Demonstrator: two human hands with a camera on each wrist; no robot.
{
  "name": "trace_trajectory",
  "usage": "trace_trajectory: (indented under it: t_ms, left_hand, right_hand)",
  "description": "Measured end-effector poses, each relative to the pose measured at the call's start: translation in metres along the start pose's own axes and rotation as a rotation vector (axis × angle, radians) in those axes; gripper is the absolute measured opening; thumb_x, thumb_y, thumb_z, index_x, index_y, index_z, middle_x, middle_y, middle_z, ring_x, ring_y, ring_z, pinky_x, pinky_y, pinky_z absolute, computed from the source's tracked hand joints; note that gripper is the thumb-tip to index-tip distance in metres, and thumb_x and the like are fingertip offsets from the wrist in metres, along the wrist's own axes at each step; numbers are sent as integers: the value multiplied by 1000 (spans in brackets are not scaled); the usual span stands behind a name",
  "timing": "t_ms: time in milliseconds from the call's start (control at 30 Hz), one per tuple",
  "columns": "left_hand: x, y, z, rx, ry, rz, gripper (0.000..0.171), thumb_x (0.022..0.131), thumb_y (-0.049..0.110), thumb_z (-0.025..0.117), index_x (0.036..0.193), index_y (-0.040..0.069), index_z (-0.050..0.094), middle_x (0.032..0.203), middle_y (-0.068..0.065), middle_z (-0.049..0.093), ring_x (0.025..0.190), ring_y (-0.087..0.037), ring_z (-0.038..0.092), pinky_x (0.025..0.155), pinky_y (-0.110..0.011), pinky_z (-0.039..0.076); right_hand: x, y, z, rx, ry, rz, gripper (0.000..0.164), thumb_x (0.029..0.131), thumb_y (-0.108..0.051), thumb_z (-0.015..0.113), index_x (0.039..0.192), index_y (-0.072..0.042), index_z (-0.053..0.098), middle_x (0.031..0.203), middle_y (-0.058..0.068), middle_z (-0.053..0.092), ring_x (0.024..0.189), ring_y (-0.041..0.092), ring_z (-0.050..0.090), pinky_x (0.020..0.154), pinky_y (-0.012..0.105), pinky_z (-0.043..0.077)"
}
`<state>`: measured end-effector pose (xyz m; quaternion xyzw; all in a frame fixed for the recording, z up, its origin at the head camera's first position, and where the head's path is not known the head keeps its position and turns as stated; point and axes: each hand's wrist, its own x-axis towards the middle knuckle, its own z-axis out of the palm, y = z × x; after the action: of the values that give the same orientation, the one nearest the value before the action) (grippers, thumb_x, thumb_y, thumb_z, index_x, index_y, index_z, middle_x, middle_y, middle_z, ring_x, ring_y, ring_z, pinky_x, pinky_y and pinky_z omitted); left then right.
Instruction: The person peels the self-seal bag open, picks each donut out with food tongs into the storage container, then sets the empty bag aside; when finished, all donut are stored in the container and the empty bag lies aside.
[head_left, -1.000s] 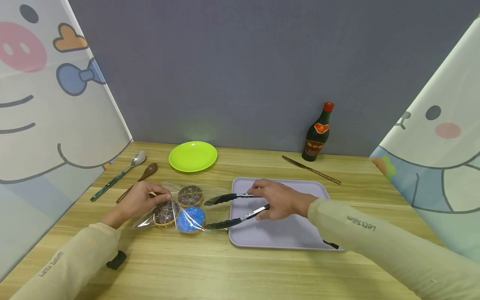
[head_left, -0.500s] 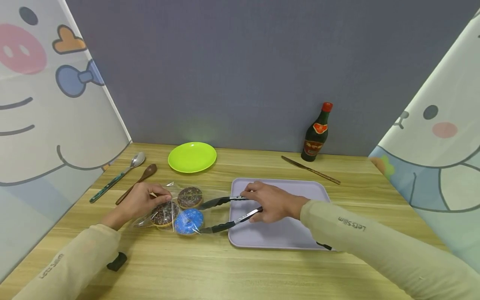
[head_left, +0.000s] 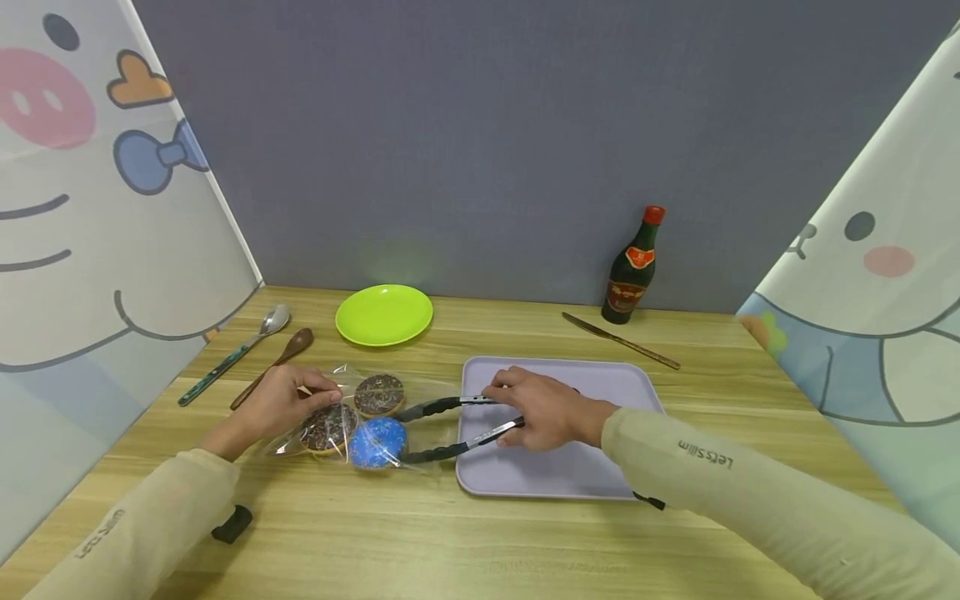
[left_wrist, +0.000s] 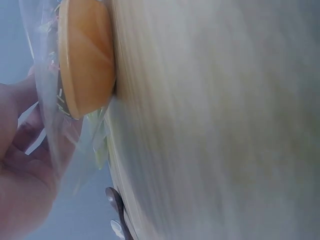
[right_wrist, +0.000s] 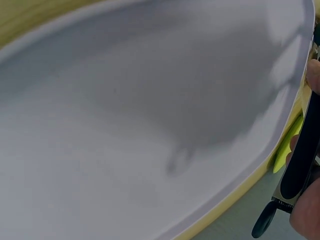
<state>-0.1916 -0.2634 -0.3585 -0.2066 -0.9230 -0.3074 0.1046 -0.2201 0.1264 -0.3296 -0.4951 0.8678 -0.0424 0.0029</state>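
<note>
My left hand (head_left: 281, 408) pinches the edge of a clear plastic bag (head_left: 431, 390) lying on the table. Three donuts are inside: a chocolate one (head_left: 379, 393) at the back, another chocolate one (head_left: 328, 427) beside my fingers, and a blue-frosted one (head_left: 378, 442) in front. The left wrist view catches a donut's tan side (left_wrist: 89, 60) through the film. My right hand (head_left: 543, 410) grips metal tongs (head_left: 491, 434) with black tips, held over the tray. Their spread tips reach into the bag's right end, around the blue donut's right side; whether they touch it I cannot tell.
Under the tongs lies a lilac tray (head_left: 555, 482). Behind are a green plate (head_left: 384, 315), a dark bottle (head_left: 628, 271) and a knife (head_left: 621, 340). At left lie a metal spoon (head_left: 234, 357) and a wooden spoon (head_left: 281, 358). A small black object (head_left: 232, 524) sits near my left sleeve.
My right hand has moved slightly left, bringing the tongs' tips further over to the blue donut. Since half a second ago little has shifted. My left hand keeps its pinch on the bag.
</note>
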Motion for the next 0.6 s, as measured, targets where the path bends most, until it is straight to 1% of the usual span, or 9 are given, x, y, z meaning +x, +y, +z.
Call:
trace_trajectory:
  t_ms: [167, 233, 400, 600]
  left_hand:
    - [-3, -2, -2, 8, -7, -25, 5, 86, 11, 71, 85, 12, 76, 85, 3, 68, 74, -10, 60, 61, -26, 52]
    - [-4, -2, -4, 3, -10, -26, 6, 87, 11, 71, 86, 11, 76, 84, 5, 67, 74, -10, 60, 61, -26, 52]
    - [-5, -3, -5, -3, -4, -2, 6, 87, 11, 70, 89, 10, 76, 84, 6, 67, 73, -10, 60, 61, -26, 52]
    - [-6, -4, -6, -17, 2, 3, 6, 86, 11, 71, 89, 8, 76, 84, 3, 68, 73, -11, 61, 60, -26, 52]
  right_hand:
    - [-5, 0, 1, 15, 20, 19, 59, 84, -38, 71, 131, -6, 54, 116, 4, 50, 97, 16, 49, 79, 33, 45]
    - [-8, 2, 0, 28, 37, 29, 59, 84, -37, 71, 131, -5, 54, 117, 5, 51, 99, 16, 49, 80, 34, 45]
    - [-15, 7, 0, 49, 87, 48, 60, 82, -36, 73, 130, -4, 56, 118, 5, 51, 104, 17, 50, 83, 35, 46]
    - [-25, 15, 2, 52, 136, 52, 59, 81, -35, 75, 127, -3, 57, 116, 5, 52, 102, 17, 49, 83, 36, 45]
